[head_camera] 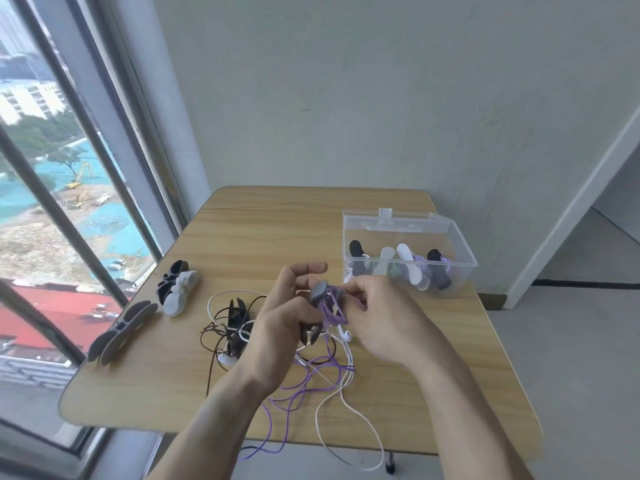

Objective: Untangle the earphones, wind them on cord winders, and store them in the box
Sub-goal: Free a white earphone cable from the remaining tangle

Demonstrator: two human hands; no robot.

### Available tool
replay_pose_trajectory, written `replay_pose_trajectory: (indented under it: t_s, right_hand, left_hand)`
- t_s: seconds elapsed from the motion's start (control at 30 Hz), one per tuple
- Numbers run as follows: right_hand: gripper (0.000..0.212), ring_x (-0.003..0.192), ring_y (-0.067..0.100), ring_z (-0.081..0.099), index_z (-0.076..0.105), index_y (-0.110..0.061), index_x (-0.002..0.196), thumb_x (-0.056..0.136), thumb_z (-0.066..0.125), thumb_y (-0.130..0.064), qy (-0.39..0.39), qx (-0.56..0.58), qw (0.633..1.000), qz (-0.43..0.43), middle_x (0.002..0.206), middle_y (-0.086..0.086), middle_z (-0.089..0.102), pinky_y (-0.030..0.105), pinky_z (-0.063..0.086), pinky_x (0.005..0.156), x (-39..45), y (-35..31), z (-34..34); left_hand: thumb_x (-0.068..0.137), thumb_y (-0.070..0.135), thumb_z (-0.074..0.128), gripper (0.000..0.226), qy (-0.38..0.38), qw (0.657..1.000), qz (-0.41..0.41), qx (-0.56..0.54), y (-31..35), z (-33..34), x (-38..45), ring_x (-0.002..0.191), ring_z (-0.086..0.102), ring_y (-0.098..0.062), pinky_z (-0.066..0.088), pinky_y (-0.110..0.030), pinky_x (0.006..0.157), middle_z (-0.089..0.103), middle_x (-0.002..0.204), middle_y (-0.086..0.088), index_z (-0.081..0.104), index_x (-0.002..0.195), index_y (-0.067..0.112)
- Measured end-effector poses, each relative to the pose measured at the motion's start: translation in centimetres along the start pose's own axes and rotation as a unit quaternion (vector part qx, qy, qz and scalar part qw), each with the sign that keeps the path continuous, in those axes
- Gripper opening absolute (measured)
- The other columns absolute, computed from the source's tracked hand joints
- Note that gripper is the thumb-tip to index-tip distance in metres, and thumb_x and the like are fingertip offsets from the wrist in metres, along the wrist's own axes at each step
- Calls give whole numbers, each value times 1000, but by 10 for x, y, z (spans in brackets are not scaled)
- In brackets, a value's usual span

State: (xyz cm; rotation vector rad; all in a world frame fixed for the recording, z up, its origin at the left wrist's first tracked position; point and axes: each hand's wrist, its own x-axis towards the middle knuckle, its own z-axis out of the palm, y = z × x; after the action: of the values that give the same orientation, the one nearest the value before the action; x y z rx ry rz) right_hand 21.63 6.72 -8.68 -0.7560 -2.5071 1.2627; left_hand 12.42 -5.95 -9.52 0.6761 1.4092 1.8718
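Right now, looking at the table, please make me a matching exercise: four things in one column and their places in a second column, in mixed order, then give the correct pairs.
Things
1. purple cord
2. clear box
3. spare winders
4. black cord tangle

Places
A. far right part of the table, with wound earphones inside
B. left part of the table, near the window
C. on the table, just left of the left hand
D. going round a grey winder held between the left hand and the right hand

Pairs: 1-D, 2-A, 3-B, 4-C
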Motion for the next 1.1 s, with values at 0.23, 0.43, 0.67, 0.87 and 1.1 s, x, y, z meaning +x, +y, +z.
replay_pose_trajectory:
  t_s: [0.23,0.43,0.67,0.87,1.1]
  right_hand:
    - [32,53,15,45,57,-25,68,95,45,-16,-64,79,995,3,57,-7,52,29,39,57,-11,3,5]
    - [27,60,16,44,59,-2,82,102,41,-3,-127,223,967,-10,75,11,48,32,43,61,-14,4,-2]
    - [28,90,24,53,62,4,102,81,48,-7,-159,302,940,2,94,13,64,39,48,77,-6,12,-6]
    - [28,72,19,54,63,0,86,73,41,-12,-41,157,986,24,75,23,63,48,50,69,-2,6,4]
    - [24,59,6,53,56,-21,77,97,44,-14,152,37,987,31,66,-7,61,15,38,51,-11,2,5]
  left_hand:
    - [88,23,70,20,122,921,135,345,-10,25,-6,92,61,-6,50,-18,81,55,108,3,65,101,37]
    - [92,37,49,16,73,882,226,408,-13,28,-5,108,50,-18,45,-28,93,44,110,10,46,104,26]
    - [98,33,47,21,3,857,296,422,-4,34,4,106,47,-21,43,-36,94,44,111,3,45,102,13]
    - [100,30,39,16,43,836,296,461,-11,32,15,105,43,-17,35,-36,92,50,113,6,47,105,17]
    - [98,42,51,28,72,819,292,489,-13,32,16,93,52,-9,40,-17,85,49,112,6,62,115,23]
